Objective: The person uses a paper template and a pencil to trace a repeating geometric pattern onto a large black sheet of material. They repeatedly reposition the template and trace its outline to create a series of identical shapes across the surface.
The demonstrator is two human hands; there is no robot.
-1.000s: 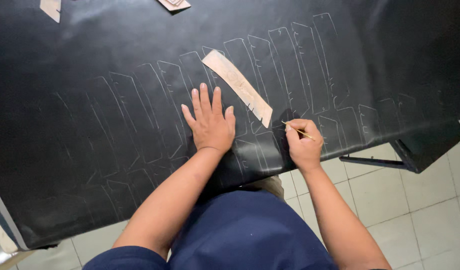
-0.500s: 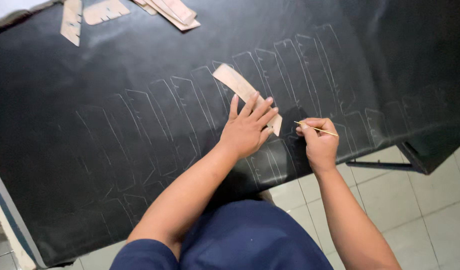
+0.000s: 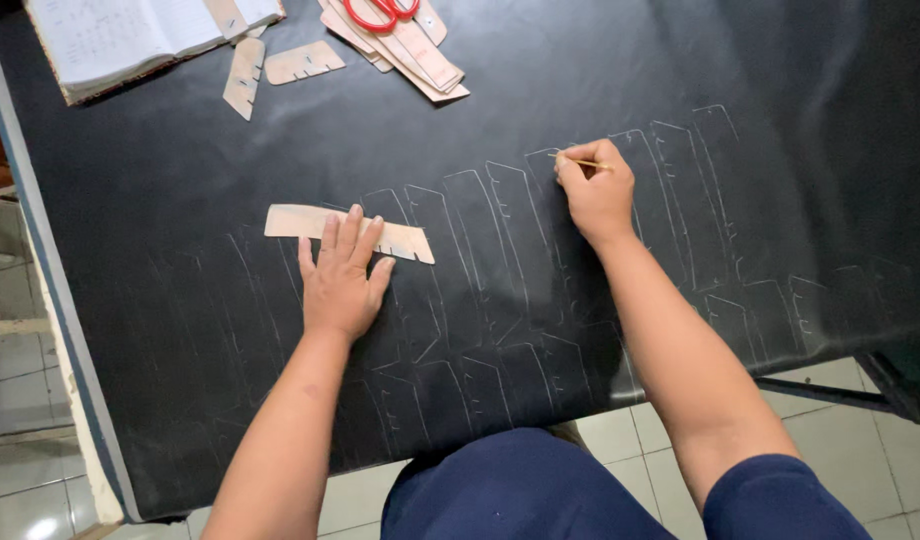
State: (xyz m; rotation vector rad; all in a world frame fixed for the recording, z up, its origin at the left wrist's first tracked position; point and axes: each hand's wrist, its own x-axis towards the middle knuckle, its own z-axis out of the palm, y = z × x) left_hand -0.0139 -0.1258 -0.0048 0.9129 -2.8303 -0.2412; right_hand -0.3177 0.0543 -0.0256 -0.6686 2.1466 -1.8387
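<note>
Head view: left hand [image 3: 340,285] on template [image 3: 290,222]

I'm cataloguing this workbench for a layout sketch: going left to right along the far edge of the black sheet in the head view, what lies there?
Open notebook → two loose tan cardboard templates → stack of tan templates with red-handled scissors on top.

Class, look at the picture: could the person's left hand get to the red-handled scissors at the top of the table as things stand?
Probably yes: the left hand only presses flat on a cardboard template, and bare black sheet lies between it and the scissors; a long stretch, though.
</note>
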